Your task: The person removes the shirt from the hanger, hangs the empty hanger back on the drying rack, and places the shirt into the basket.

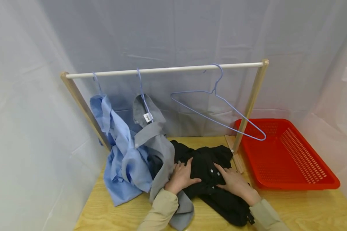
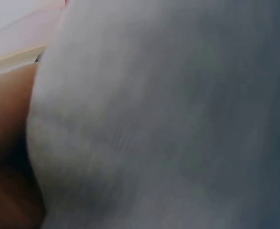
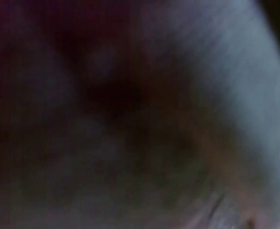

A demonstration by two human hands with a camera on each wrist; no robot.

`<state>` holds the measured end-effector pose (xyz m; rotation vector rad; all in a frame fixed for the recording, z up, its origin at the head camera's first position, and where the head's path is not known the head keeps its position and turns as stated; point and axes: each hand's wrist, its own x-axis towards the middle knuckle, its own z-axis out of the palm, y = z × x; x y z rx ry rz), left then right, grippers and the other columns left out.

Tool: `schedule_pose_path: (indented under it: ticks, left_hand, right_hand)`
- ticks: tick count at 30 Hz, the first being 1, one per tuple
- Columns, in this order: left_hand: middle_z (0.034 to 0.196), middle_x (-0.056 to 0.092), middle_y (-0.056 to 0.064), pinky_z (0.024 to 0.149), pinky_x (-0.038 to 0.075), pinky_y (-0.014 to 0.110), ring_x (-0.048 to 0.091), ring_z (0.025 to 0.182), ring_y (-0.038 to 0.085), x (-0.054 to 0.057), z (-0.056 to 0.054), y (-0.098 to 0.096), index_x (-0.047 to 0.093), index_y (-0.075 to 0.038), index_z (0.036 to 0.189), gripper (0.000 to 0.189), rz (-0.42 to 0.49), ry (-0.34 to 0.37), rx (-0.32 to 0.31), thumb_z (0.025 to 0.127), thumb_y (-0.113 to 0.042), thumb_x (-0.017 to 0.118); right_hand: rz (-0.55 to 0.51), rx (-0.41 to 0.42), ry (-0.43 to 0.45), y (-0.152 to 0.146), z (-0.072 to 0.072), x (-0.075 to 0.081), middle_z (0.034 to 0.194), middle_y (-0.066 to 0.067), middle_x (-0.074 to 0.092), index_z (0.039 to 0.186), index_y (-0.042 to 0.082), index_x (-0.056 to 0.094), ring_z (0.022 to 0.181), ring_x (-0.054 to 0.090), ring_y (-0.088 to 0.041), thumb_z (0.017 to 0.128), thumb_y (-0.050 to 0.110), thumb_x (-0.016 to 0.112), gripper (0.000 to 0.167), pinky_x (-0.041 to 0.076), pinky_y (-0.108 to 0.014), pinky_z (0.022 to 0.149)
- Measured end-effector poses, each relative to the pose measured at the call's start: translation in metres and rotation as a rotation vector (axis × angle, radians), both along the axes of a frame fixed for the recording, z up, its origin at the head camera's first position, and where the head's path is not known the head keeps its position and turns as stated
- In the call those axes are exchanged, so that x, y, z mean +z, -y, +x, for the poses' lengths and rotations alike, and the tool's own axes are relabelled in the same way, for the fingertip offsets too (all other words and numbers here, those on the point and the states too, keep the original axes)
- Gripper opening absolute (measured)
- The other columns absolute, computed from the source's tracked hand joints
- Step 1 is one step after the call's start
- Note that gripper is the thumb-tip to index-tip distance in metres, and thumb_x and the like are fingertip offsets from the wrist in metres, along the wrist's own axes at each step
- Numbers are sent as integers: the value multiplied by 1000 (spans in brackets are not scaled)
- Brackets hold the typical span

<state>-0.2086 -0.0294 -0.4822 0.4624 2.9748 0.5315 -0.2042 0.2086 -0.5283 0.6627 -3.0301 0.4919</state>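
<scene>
A black buttoned garment point(image 1: 203, 160) lies bunched on the wooden table, with a few pale buttons facing up. My left hand point(image 1: 181, 175) rests on its left side, thumb and index finger spread. On the right part of it my right hand point(image 1: 234, 182) lies with thumb and index finger apart, touching the cloth beside the buttons. A grey shirt point(image 1: 162, 144) hangs against my left wrist, and its blurred cloth point(image 2: 145, 114) fills most of the left wrist view. The right wrist view is too dark and blurred to read.
A white rail point(image 1: 176, 69) on wooden posts spans the table. From it hang a blue shirt point(image 1: 118, 128), the grey shirt, and a bare lavender hanger point(image 1: 215, 91) above the black garment. A red basket point(image 1: 295, 186) stands right of the rack.
</scene>
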Motion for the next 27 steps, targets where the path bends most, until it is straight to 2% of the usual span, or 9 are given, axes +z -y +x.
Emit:
schedule_pose_path:
  ticks: [5, 7, 12, 16, 19, 22, 25, 27]
  left_hand:
    - [143, 53, 28, 105, 45, 52, 56, 126, 43, -11, 3, -12, 35, 9, 151, 91, 89, 123, -41, 90, -44, 77]
    - [139, 57, 27, 102, 49, 48, 60, 122, 41, -16, 4, -16, 36, 10, 151, 90, 82, 143, -65, 91, -43, 76]
    - [125, 68, 22, 91, 56, 38, 68, 109, 34, -21, 10, -23, 45, 4, 148, 81, 54, 171, -153, 89, -42, 78]
    - [128, 68, 18, 91, 55, 35, 68, 111, 30, -17, 16, -25, 52, 0, 144, 77, 47, 199, -205, 87, -43, 80]
    - [129, 66, 16, 92, 54, 35, 66, 111, 28, -9, 20, -25, 54, 1, 143, 82, 27, 162, -196, 84, -48, 82]
    - [124, 60, 14, 91, 51, 36, 58, 104, 26, 0, 21, -27, 56, -1, 142, 89, 51, 60, -143, 78, -58, 82]
    - [125, 49, 15, 94, 45, 43, 47, 109, 28, 7, 17, -28, 57, -6, 141, 87, 160, -62, -51, 79, -64, 76]
    - [136, 43, 19, 102, 41, 50, 42, 123, 34, 8, 11, -29, 55, -8, 142, 80, 261, -113, 33, 86, -62, 71]
  right_hand:
    - [-54, -12, 8, -1, 3, 1, 106, -21, 70, 143, 6, 48, 92, 67, -38, 76, 17, 90, 80, 55, -57, 84]
    - [-69, -19, 6, -2, 6, 0, 102, -21, 70, 140, 5, 49, 90, 68, -38, 74, 14, 92, 80, 56, -55, 82]
    - [-92, -26, 49, -5, 20, 1, 97, -17, 72, 135, 2, 53, 86, 70, -33, 71, 8, 92, 76, 57, -50, 79]
    - [-118, -39, 104, -10, 34, 2, 99, -14, 72, 135, 0, 55, 88, 70, -30, 71, 4, 91, 73, 57, -49, 80]
    - [-113, -48, 93, -14, 44, 3, 110, -17, 71, 138, 0, 54, 96, 70, -33, 75, 8, 89, 72, 56, -51, 84]
    - [-90, -66, 27, -18, 56, 10, 118, -18, 68, 143, 6, 53, 102, 67, -37, 80, 21, 88, 74, 55, -54, 85]
    - [-92, -106, -48, -24, 72, 20, 124, -18, 64, 149, 13, 49, 109, 62, -40, 83, 36, 84, 79, 53, -59, 89]
    - [-108, -125, -67, -31, 83, 26, 131, -19, 60, 153, 18, 44, 114, 58, -43, 82, 45, 83, 85, 50, -63, 91]
